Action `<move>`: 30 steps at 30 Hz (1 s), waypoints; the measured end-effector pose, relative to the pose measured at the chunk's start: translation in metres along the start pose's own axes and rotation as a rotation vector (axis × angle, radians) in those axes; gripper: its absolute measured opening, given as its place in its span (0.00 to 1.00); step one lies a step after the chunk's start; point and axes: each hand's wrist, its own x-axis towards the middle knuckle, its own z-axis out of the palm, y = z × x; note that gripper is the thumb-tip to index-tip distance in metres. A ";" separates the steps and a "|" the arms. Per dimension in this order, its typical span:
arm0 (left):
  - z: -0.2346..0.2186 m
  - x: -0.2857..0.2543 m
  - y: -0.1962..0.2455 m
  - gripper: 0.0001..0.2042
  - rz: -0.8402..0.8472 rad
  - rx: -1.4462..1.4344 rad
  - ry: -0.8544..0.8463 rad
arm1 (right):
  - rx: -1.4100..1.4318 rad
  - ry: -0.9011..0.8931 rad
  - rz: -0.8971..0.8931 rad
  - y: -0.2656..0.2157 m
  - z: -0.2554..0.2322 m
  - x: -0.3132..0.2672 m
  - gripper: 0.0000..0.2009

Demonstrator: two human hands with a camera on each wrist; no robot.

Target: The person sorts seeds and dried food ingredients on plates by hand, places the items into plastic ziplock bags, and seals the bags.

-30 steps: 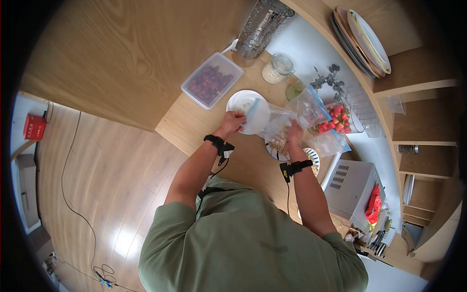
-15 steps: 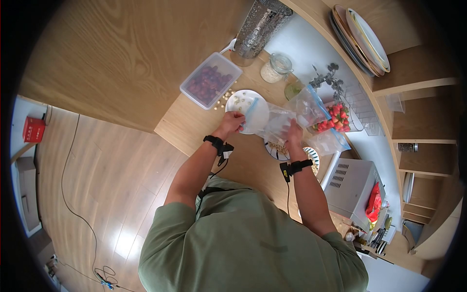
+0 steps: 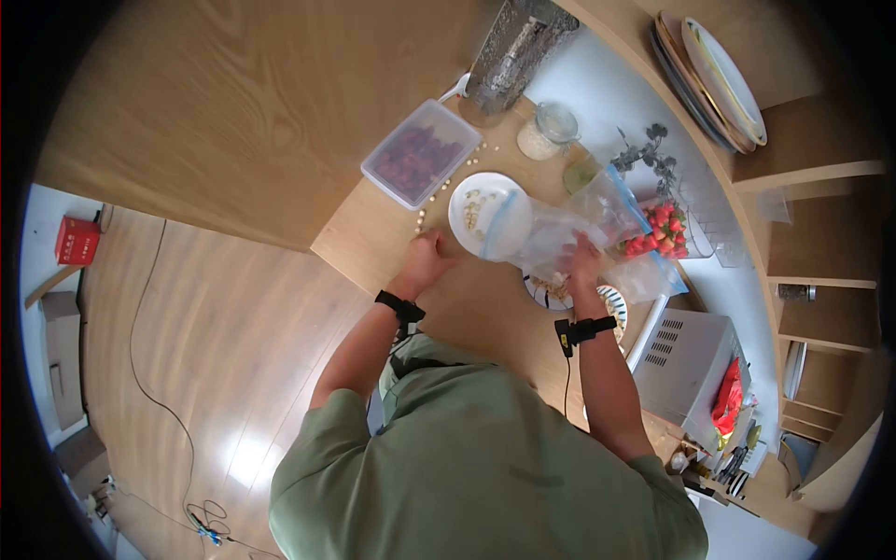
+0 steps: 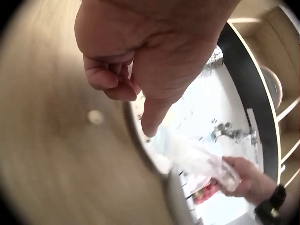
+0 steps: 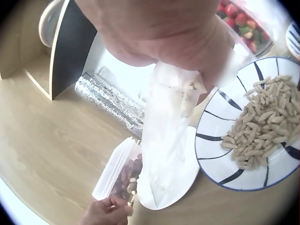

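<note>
In my right hand [image 3: 584, 265] I grip the gathered end of a clear zip bag [image 3: 546, 239]. Its blue zip end droops over a white plate [image 3: 497, 183], where several small pale round pieces [image 3: 472, 217] lie. A few bits show inside the bag [image 5: 168, 112] close under the fingers. More pale pieces [image 3: 420, 221] are scattered on the wooden table left of the plate. My left hand [image 3: 429, 261] hovers beside them, fingers loosely curled and thumb stretched out apart from them. Nothing shows between its fingers and thumb.
A plastic box of dark red fruit [image 3: 420, 154] stands at the far left of the table. A lidded glass jar [image 3: 546, 135], strawberries [image 3: 665, 229] and another zip bag [image 3: 607, 203] are at the back. Near my right hand sits a striped plate [image 5: 211, 140] heaped with pale elongated pieces.
My left hand has let go of the bag's zip edge and moved down and left, toward the scattered pieces. Those pieces appeared between the first two frames. My right hand still holds the bag.
</note>
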 end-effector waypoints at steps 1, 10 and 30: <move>-0.002 -0.008 -0.009 0.16 -0.012 0.047 -0.079 | 0.034 0.004 -0.020 0.005 -0.001 -0.002 0.22; -0.009 -0.031 -0.018 0.19 0.063 0.162 -0.041 | 0.203 0.005 -0.056 0.037 -0.002 -0.003 0.21; -0.013 -0.017 -0.022 0.15 0.244 0.389 0.125 | 0.156 0.032 -0.141 0.035 -0.017 -0.030 0.23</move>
